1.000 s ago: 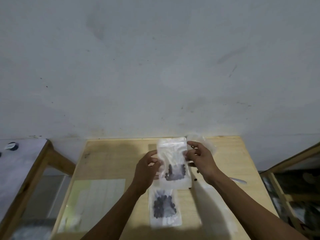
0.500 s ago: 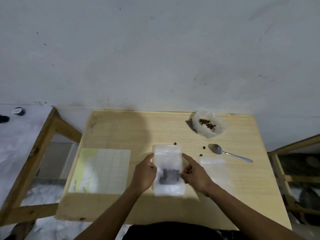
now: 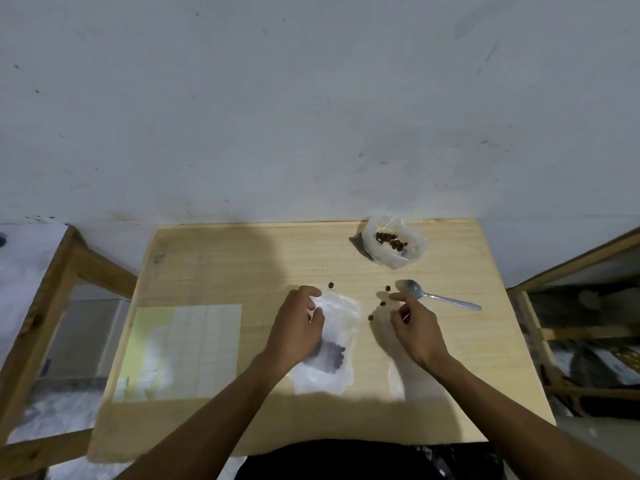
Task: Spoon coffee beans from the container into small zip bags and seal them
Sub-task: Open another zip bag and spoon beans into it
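Note:
A small clear zip bag (image 3: 334, 358) with dark coffee beans in its lower half lies flat on the wooden table (image 3: 242, 265). My left hand (image 3: 298, 329) rests on its left side, fingers curled round the top left corner. My right hand (image 3: 417, 329) hovers to the right of the bag, off it, with loosely curled fingers and nothing visible in them. Several loose beans (image 3: 382, 303) lie just beyond its fingertips. A metal spoon (image 3: 438, 298) lies behind that hand. The crumpled plastic container (image 3: 394, 242) with beans stands at the back right. Another clear, empty-looking bag (image 3: 398, 382) lies under my right wrist.
A pale sheet with a grid (image 3: 180, 351) lies on the table's left part. One stray bean (image 3: 331, 284) sits beyond the zip bag. Wooden frames stand to the left (image 3: 45, 292) and right (image 3: 540, 327) of the table. A grey wall rises behind.
The bag held up in both hands came down flat on the table. My right hand has let go of it and moved right toward the loose beans; my left hand stays on it.

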Demonstrator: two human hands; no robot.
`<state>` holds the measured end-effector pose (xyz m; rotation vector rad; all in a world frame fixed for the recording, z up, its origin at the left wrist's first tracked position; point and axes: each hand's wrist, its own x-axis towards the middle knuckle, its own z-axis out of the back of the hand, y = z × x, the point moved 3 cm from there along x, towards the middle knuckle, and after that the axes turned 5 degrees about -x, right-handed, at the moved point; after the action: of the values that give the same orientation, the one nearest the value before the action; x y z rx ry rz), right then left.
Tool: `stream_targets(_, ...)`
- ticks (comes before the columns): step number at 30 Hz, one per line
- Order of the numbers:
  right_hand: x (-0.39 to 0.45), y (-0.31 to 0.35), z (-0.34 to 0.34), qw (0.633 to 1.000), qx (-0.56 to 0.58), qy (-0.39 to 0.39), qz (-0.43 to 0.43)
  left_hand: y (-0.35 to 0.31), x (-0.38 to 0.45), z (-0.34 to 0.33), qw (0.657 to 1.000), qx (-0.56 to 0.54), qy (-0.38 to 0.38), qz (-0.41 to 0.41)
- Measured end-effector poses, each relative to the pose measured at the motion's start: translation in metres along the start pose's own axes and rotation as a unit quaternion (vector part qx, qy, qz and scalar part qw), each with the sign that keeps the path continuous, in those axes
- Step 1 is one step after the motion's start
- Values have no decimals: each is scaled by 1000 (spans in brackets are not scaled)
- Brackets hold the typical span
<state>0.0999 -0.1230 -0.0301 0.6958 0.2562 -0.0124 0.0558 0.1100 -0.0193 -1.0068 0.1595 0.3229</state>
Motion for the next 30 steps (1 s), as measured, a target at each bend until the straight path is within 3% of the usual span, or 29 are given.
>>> stream_targets(5, -1, -45, 18, 992, -79, -28, -89, -37, 8, -49, 996, -1, 86, -38)
stream_targets(9, -11, -73, 16, 975, -160, 15, -156, -48, 1, -97, 962, -72, 243, 103)
stream_targets(12, -17, -82, 12, 972, -150, 25, -180, -54, -2, -114, 943, -53, 289, 154)
stream_targets(19, -18, -72, 20, 977, 53, -47, -203, -55, 6, -118, 935, -77, 286, 196)
stream_targets(23, -13, -45, 40, 968, 199, 40, -147, -60, 12, -114, 921, -154, 281, 220)
stream_targets(26, -3, -19, 57, 968, 219, 62, -108, -78, 21, -103, 913, -261, 222, 222)
stream_targets(30, 8, 29, 77, 968, 238, 80, -22, -113, 38, -70, 867, -414, 166, 223)
